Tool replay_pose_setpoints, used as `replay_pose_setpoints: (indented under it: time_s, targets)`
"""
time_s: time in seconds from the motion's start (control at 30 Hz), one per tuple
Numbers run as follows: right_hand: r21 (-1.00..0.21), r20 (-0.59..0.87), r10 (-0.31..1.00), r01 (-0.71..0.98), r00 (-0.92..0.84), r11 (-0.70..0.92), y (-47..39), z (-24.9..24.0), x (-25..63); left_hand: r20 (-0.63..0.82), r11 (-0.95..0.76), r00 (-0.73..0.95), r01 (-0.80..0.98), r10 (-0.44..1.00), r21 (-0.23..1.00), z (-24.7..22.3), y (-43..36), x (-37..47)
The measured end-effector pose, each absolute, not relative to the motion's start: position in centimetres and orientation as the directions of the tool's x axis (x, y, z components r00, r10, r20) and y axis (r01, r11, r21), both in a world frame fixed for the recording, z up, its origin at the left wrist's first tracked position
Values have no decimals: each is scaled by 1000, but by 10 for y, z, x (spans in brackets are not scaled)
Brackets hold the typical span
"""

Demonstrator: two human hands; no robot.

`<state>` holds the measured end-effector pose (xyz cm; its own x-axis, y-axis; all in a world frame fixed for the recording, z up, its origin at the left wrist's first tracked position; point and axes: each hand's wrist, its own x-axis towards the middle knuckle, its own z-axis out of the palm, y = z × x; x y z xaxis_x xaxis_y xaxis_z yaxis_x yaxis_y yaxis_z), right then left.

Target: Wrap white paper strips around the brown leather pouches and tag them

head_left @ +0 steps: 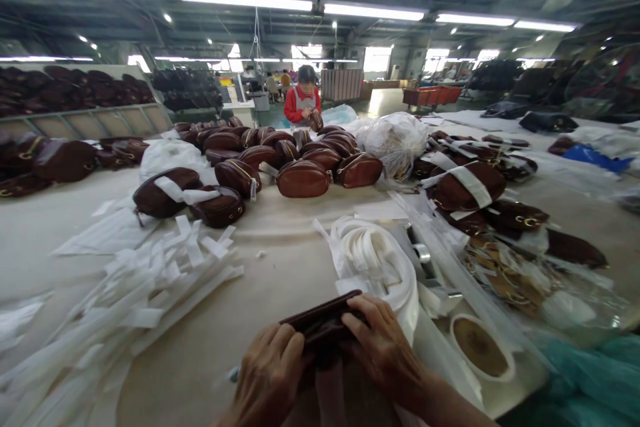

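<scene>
Between my two hands is a dark brown leather bag (325,317), held low over the near edge of the table. My left hand (273,370) grips its left end, with the fingers curled over the top edge. At the right end, my right hand (380,340) has its fingers bent over the upper edge and the thumb hidden below. A pale strip (331,390) hangs under the bag between my wrists. Just beyond my right hand lies a coil of white strip (370,250). The bag's underside is in shadow.
Cut white strips (170,280) are heaped at left. Rows of finished-looking brown bags (303,178) stand mid-table, with strap-wrapped bags (467,187) at right. A tape roll (481,347) lies near my right forearm. Across the table, a person in red sleeves (303,103) handles a bag.
</scene>
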<state>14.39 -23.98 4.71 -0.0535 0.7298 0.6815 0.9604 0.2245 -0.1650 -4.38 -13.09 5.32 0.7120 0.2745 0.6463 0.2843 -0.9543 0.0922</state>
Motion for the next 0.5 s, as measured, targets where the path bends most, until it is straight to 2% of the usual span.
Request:
replay_pose_setpoints:
  time_s: [0.07, 0.17, 0.37, 0.5]
  targets:
    - [-198, 654, 747, 925, -121, 323, -232, 48, 148, 647, -949, 706, 304, 287, 88, 51, -136, -51]
    - [-181, 615, 757, 894, -223, 410, -223, 49, 146, 645, -944, 705, 319, 294, 81, 47, -138, -57]
    - [-185, 585, 792, 922, -175, 340, -211, 44, 131, 592, -904, 714, 424, 373, 57, 51, -142, -48]
    - [-225, 594, 795, 923, -126, 314, -208, 42, 134, 605, -858, 661, 508, 444, 75, 54, -140, -40]
